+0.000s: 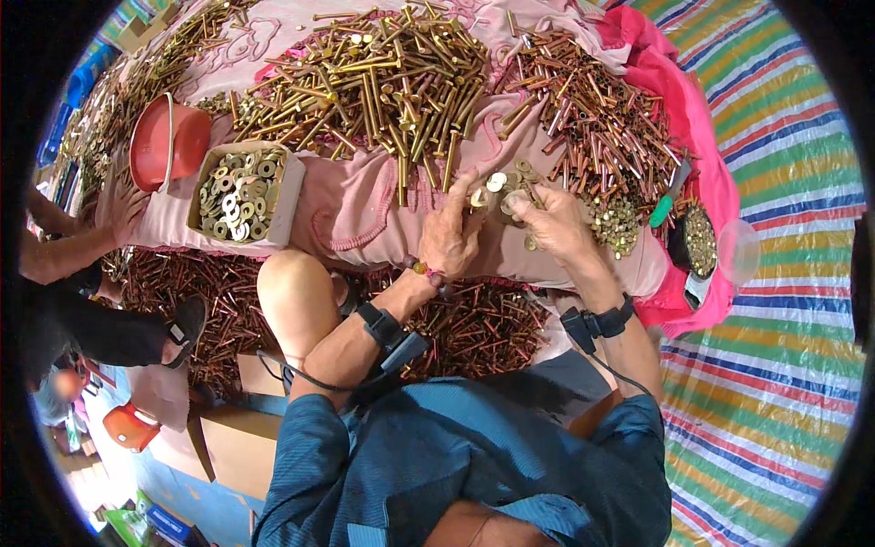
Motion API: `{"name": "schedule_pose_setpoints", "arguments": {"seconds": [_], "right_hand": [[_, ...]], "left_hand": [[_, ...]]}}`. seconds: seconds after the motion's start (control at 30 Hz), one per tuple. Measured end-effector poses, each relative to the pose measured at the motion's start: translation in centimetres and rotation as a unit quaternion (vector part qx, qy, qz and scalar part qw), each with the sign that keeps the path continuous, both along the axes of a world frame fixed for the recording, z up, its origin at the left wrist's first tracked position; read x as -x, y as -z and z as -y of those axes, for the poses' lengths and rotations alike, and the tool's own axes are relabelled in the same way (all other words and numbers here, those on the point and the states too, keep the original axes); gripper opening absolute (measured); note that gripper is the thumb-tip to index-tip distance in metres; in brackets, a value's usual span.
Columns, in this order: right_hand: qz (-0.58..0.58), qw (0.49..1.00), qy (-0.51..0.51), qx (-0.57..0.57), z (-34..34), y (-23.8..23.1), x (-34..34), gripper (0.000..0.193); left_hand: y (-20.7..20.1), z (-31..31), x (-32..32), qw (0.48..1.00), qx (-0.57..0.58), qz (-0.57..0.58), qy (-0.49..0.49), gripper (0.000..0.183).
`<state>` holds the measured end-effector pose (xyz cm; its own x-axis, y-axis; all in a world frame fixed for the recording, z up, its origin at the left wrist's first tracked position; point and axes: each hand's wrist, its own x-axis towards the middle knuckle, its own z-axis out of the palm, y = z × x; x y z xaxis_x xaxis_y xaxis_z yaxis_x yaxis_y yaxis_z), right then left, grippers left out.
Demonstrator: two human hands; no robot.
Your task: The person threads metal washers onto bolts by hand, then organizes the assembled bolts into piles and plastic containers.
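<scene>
My left hand point(448, 235) is closed at the fingertips around a small brass-coloured round piece point(478, 197); its exact kind is not clear. Just to its right, my right hand point(558, 224) pinches a flat round washer point(512, 202) between thumb and fingers. Several loose washers point(523, 171) lie on the pink cloth point(365, 196) just beyond both hands. Beside my right hand sits a heap of small brassy nuts or caps point(614, 226). Farther off is a large pile of long brass-coloured bolts point(401, 82).
A cardboard box of washers point(290, 196) and a red bucket point(169, 141) stand at left, near another person's hand point(126, 211). Coppery bolts or tubes point(602, 109) heap at far right, with a green-handled tool point(663, 208) and a black container point(679, 246). More bolts point(492, 328) lie below the cloth.
</scene>
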<state>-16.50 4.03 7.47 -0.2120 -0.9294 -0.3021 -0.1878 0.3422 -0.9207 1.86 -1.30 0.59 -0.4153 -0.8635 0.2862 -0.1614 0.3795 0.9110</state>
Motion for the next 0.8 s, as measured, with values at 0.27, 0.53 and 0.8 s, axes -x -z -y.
{"name": "schedule_pose_setpoints", "arguments": {"seconds": [0.27,0.53,0.8], "right_hand": [[-0.041,0.995,0.077,0.053,0.0,0.5,0.1,0.037],[0.117,0.975,0.12,0.148,1.6,-2.0,-1.6,0.043],[0.039,0.973,0.098,0.207,1.8,-2.3,-2.9,0.032]], "left_hand": [[-0.4,0.1,0.2,0.999,0.03,-0.038,0.002,0.037],[-0.4,0.0,0.2,0.999,-0.009,-0.039,0.003,0.031],[-0.8,0.1,0.2,0.999,0.002,-0.041,0.014,0.031]]}}
